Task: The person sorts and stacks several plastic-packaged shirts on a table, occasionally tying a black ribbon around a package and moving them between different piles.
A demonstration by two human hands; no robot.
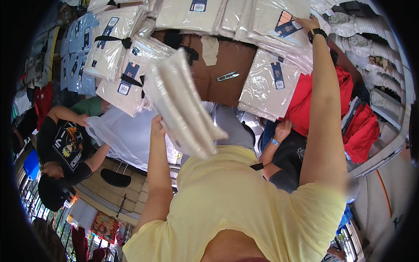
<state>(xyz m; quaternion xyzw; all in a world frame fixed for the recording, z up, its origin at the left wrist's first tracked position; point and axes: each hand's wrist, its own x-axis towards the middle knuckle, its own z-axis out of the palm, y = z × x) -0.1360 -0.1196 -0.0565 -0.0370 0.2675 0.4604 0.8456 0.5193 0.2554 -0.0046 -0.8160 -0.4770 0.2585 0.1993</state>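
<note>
My left hand (pixel 158 125) is closed on the lower edge of a bundle of bagged garments (pixel 179 105), cream and folded in clear plastic. The bundle is tilted and smeared by motion, held up in front of my body. At the far right of the table, my outstretched right hand (pixel 308 22) grips the edge of a bagged garment (pixel 266 17) on top of a stack, beside its dark blue hang tag (pixel 288 26). The thumb is partly hidden. A shorter stack of bagged garments (pixel 268 85) lies nearer me.
Green thread snips (pixel 228 76) lie on the brown tabletop (pixel 196 78). Tied cream bundles (pixel 111 43) and blue bagged shirts (pixel 78 56) are at left. Red cloth (pixel 323 100) lies at right. One person (pixel 65 153) holds a plastic bag (pixel 118 135); another person's hand (pixel 283 131) is near the table.
</note>
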